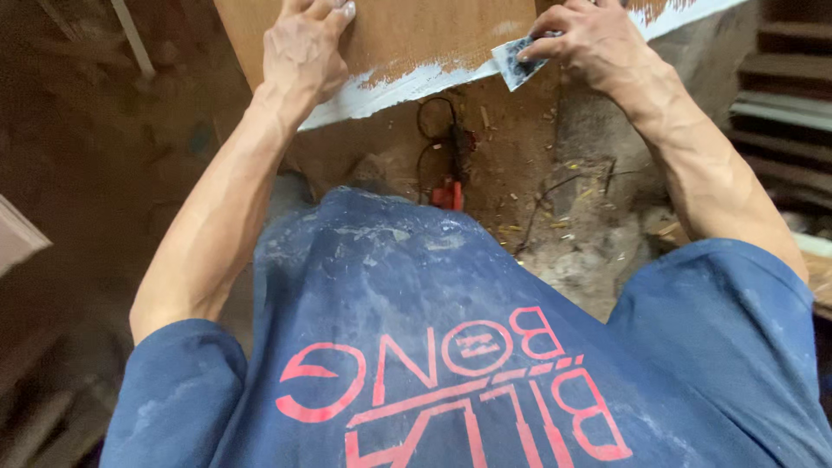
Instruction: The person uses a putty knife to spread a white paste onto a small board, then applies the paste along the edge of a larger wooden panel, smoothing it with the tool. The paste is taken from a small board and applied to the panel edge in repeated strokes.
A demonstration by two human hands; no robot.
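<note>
A brown wooden board (407,30) stretches across the top of the head view, its near edge coated with white filler (390,91). My left hand (303,48) presses flat on the board's surface, just above the white edge. My right hand (589,39) grips a small flat scraper (518,61) smeared with white, its blade resting against the board's filled edge. My dusty blue shirt (451,347) with red print fills the lower half of the view.
Below the board lies a dirt floor with wood chips (555,199), a black cable (438,130) and a red tool part (448,195). Stacked wooden boards (780,95) stand at the right. The left side is dark.
</note>
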